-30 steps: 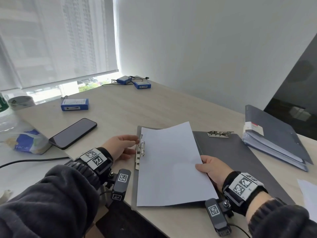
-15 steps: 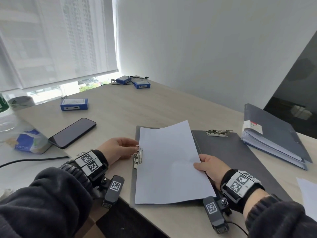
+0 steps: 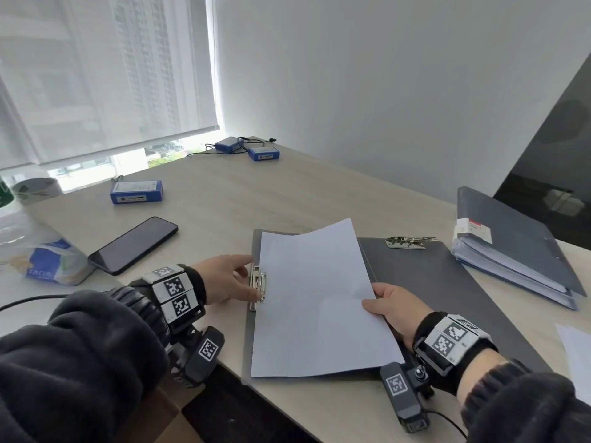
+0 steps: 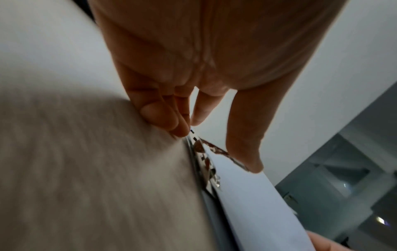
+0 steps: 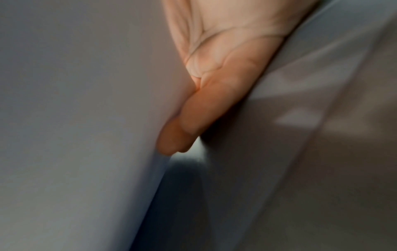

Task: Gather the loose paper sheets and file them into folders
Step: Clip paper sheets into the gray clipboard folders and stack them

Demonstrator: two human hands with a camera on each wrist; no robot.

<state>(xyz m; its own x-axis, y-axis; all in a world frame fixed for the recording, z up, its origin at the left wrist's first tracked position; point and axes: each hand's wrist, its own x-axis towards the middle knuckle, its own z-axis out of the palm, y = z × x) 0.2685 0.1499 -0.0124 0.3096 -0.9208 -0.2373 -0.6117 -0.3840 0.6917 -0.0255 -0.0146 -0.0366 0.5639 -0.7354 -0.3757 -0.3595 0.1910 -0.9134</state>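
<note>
Open grey folder (image 3: 447,282) lies flat at the near edge of the desk (image 3: 256,199), its near-left corner just over the edge. White sheet (image 3: 316,302) lies on the folder's left half, left edge against the metal clip (image 3: 257,287), far-right corner lifted and curled. A second clip (image 3: 407,243) sits at the far edge of the right half. Bare desk runs beyond the folder toward the window. Phone (image 3: 134,244) and tissue pack (image 3: 48,260) sit well to the left, stuffed folder (image 3: 518,244) close on the right, another loose sheet (image 3: 575,356) at the right frame edge.

Left hand (image 3: 224,278) is beside the clip, fingers mostly extended; the wrist view shows its thumb tip (image 4: 253,164) on the raised lever of the clip (image 4: 206,159), other fingertips (image 4: 171,122) down on the desk (image 4: 86,169) at the folder's edge. Not wrapped round anything.

Right hand (image 3: 393,306) pinches the sheet's right edge, thumb on top, fingers (image 5: 193,118) lying straight under the paper (image 5: 75,118), above the folder (image 5: 300,152).
</note>
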